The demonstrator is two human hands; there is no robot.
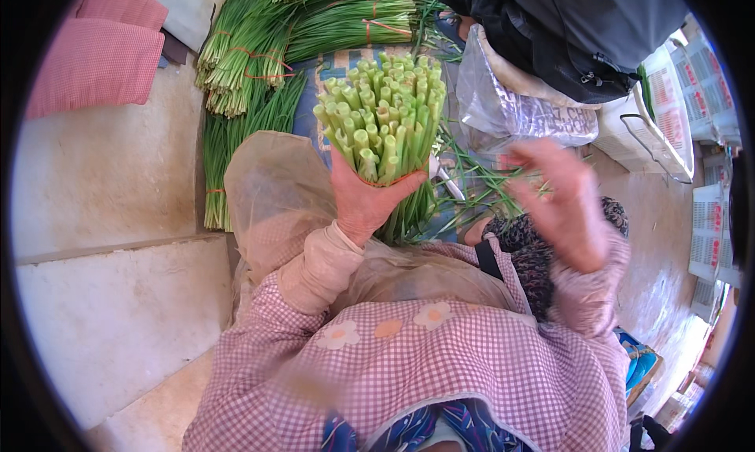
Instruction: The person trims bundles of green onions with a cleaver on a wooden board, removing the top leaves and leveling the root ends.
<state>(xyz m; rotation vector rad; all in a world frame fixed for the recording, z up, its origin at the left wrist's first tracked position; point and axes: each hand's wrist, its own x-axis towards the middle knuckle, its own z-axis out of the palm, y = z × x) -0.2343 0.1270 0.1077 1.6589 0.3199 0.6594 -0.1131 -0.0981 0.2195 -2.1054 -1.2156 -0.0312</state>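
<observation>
My left hand point(365, 199) grips a thick bundle of green stalks point(383, 115), cut ends up, with a thin red band around it at the hand. The long green leaves hang below the hand. My right hand point(557, 204) is raised to the right of the bundle, apart from it and blurred; its fingers look spread with nothing seen between them. A white-handled tool point(448, 179), partly hidden by the bundle, lies on the patterned mat behind it. Loose green leaves point(483, 174) are scattered there.
Banded bundles of long green leaves point(348, 30) lie piled at the far left. A clear plastic bag point(525, 113) and a white crate point(649, 121) stand at the right. Beside them is a person in dark clothes point(560, 27). A pale stone ledge point(118, 263) runs along the left.
</observation>
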